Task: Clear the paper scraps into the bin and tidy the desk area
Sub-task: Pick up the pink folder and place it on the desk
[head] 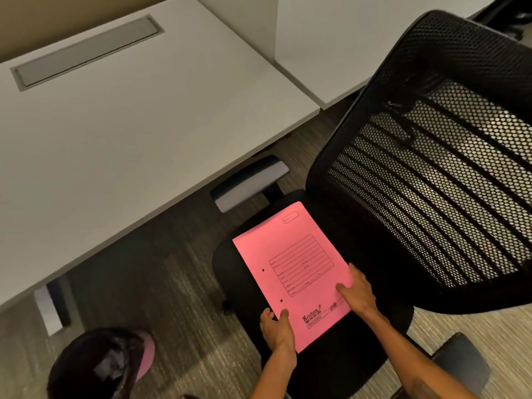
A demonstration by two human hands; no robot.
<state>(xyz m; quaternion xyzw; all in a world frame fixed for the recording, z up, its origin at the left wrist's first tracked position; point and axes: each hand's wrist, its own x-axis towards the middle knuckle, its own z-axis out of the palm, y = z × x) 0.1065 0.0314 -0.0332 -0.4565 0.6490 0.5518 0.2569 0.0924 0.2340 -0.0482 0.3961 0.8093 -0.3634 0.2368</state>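
Note:
A pink file folder [293, 272] with printed lines lies over the black seat of an office chair [431, 174]. My left hand [277, 329] grips its near left edge, thumb on top. My right hand [358, 292] holds its right edge, with fingers over the cover. A pink bin [115, 367] lined with a black bag stands on the floor at the lower left, and a pale scrap shows inside it. The white desk [121, 133] fills the upper left.
A grey cable-tray lid [86, 53] is set into the desk's far side. A second white desk [331, 44] stands beyond the chair. The chair's armrests [250, 182] jut out beside the desk edge and at the lower right. Striped carpet covers the floor.

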